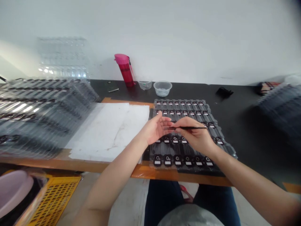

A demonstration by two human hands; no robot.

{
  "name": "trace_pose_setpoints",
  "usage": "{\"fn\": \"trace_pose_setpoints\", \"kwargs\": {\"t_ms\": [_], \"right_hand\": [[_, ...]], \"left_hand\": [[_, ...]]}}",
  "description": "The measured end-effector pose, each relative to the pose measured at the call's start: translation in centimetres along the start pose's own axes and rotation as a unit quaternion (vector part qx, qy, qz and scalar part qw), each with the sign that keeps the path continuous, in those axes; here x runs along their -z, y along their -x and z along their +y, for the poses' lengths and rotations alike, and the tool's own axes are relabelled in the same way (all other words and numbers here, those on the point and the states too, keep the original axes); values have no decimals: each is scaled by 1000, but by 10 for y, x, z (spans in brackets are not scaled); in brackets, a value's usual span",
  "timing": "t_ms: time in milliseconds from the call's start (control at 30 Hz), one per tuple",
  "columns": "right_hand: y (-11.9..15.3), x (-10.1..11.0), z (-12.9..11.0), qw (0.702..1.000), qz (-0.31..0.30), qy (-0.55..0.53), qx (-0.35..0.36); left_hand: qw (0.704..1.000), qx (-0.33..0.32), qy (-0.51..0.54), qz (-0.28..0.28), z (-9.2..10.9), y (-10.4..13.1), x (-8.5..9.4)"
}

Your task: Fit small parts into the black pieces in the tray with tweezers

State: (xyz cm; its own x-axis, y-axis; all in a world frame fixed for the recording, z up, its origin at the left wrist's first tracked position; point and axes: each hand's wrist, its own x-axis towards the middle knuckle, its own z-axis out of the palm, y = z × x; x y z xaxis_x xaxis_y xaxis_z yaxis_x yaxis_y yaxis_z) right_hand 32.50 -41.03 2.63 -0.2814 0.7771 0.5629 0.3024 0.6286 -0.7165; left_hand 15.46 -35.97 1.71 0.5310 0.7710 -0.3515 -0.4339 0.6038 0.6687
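I had a thin dark tool (194,127) pinched between the thumb and fingers of my right hand (197,135), right of the frame's centre, its shaft lying along the upper side of the grip. The long axis ran almost level across the picture, with the narrow end pointing left toward the fingers of my left hand (158,129) and the other end reaching right, past my right knuckles. My left palm was turned up, the thumb raised well apart from the loosely bent fingers; whether a small piece lay on those fingertips, or whether the tool touched them, I could not tell. Both hands were above a clear plastic tray (174,149), which held rows of small black parts (178,160), the nearest row having pale labels and ring marks. Left of the tray, white paper (101,131) lay on the dark table (249,125), and beyond it a tall stack of trays (47,113) filled the left of the frame. A clear tub (162,89) stood just behind the tray, with a pink bottle (124,70) farther left, near the wall.
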Motion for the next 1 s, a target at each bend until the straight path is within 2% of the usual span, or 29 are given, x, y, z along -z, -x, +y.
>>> {"fn": "trace_pose_setpoints", "kwargs": {"t_ms": [333,1000], "right_hand": [[2,5,4,1000,-25,14,-12],[-2,13,1,993,-110,37,22]], "left_hand": [[1000,-11,-25,-7,-2,-2,2],[999,1,-33,-32,-1,0,3]]}}
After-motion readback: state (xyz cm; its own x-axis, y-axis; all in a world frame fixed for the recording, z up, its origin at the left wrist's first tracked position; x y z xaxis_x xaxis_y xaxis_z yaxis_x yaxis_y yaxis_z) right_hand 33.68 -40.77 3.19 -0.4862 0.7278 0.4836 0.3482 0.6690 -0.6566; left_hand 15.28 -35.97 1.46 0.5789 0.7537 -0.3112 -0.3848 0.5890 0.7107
